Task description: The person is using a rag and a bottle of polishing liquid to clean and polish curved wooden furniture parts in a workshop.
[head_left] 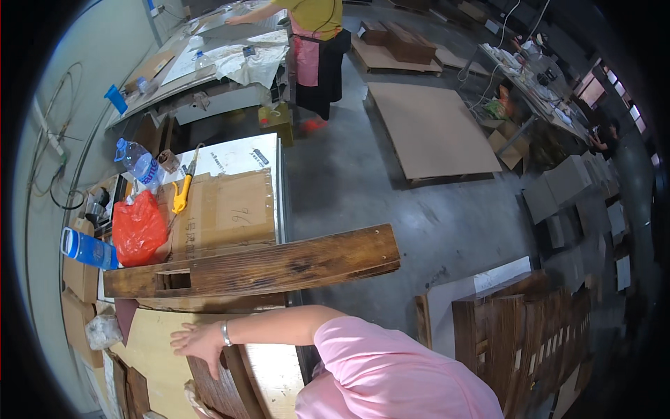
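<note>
Right hand [200, 343]: one, bare, a silver-coloured bracelet [226, 334] at the wrist; open, fingers spread leftward over a pale yellow sheet [150, 342], thumb turned down, palm over the far end of a dark-brown wooden board [225, 392]; not closed around anything; left hand [204, 413]: mostly cut off by the lower edge, beside a cream-coloured cloth [193, 393] at the board's left side; grip cannot be told.

Board: one, at the lower edge, in front of the person, running away from the body; pale sheet to its left.

Beyond it: one long stained plank [300, 262] with a rectangular cut-out near its left end, lying crosswise; flattened cardboard [230, 209], bearing a yellow air blow gun [181, 195]; red plastic bag [141, 227]; clear bottle with blue cap [139, 164]; blue water jug [89, 250], tilted.

Floor, right: brown wooden panels [513, 328], grouped; farther off, a large tan sheet [433, 129].

Far table: co-worker [310, 45] in yellow top and pink apron; crumpled white cloth [255, 68].
</note>
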`<action>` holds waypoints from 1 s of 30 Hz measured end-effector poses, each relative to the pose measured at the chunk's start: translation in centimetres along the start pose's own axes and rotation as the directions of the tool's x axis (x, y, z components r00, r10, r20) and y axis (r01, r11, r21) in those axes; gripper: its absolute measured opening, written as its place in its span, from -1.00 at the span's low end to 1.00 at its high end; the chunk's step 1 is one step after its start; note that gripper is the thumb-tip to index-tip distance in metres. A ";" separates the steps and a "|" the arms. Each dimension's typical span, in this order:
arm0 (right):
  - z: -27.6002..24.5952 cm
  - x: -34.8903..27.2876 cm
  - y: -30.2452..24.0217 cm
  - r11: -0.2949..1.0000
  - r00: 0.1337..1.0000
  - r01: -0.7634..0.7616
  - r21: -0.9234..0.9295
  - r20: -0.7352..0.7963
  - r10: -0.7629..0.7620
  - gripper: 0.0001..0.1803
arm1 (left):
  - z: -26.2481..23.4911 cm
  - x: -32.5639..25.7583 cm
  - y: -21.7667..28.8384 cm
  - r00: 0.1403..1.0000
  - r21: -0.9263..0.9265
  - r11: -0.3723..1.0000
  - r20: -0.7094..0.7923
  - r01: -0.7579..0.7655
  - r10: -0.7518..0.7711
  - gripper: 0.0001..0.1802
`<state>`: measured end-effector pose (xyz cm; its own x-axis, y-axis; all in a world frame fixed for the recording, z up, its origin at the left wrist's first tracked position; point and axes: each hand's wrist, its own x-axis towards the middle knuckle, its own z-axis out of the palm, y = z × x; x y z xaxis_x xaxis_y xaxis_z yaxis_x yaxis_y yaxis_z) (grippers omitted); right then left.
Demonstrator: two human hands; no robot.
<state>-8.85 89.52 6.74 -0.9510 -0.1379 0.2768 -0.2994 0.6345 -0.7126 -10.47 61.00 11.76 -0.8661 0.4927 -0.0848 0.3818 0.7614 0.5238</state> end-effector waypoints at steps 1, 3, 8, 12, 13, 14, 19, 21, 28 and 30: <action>0.6 0.8 -0.4 0.982 0.993 0.095 -0.164 0.083 -0.083 0.44 | 0.2 1.2 -1.0 1.000 -0.052 0.999 0.006 0.012 -0.011 -0.22; 1.9 0.8 0.0 0.969 0.980 0.116 -0.220 0.182 -0.076 0.46 | 1.7 3.3 0.3 0.987 -0.184 0.971 0.008 -0.155 0.159 -0.34; 2.0 1.2 0.2 0.951 0.955 0.169 -0.260 0.282 -0.093 0.52 | 3.7 5.7 -0.1 0.844 0.067 0.841 0.041 -0.536 0.535 -0.47; 1.0 1.2 -0.4 0.943 0.936 0.173 -0.286 0.345 -0.068 0.51 | 3.0 7.4 -2.1 0.953 -0.729 0.684 0.193 -0.020 0.234 -0.41; 0.5 0.6 0.2 0.944 0.941 0.149 -0.293 0.336 -0.044 0.51 | 3.4 7.6 -0.5 0.950 -0.687 0.727 0.223 -0.005 0.217 -0.41; 0.6 0.6 0.0 0.941 0.934 0.164 -0.298 0.355 -0.051 0.51 | 2.9 7.2 1.3 0.956 -0.639 0.769 0.235 0.014 0.178 -0.41; 0.6 2.1 -1.8 0.865 0.886 0.252 -0.433 0.463 -0.027 0.39 | -0.1 4.3 4.8 0.957 -0.020 0.967 0.134 -0.255 0.256 -0.37; 0.9 1.9 -1.7 0.874 0.897 0.277 -0.400 0.432 -0.087 0.35 | 1.8 3.8 2.6 0.856 0.401 0.759 0.171 -0.513 0.488 -0.35; -0.4 -0.1 -1.6 0.912 0.929 0.252 -0.323 0.346 -0.134 0.41 | 0.7 -3.1 -5.5 0.960 0.519 0.808 0.146 -0.278 0.237 -0.28; -0.9 -0.6 -1.6 0.920 0.933 0.215 -0.328 0.347 -0.094 0.41 | -0.3 -6.2 -8.6 0.970 0.557 0.799 0.052 -0.227 0.240 -0.28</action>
<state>-7.76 89.24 8.26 -0.8859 -0.4527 0.1017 -0.4547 0.8035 -0.3843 -8.48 51.31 8.02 -0.7316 0.6818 -0.0005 0.6814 0.7311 -0.0345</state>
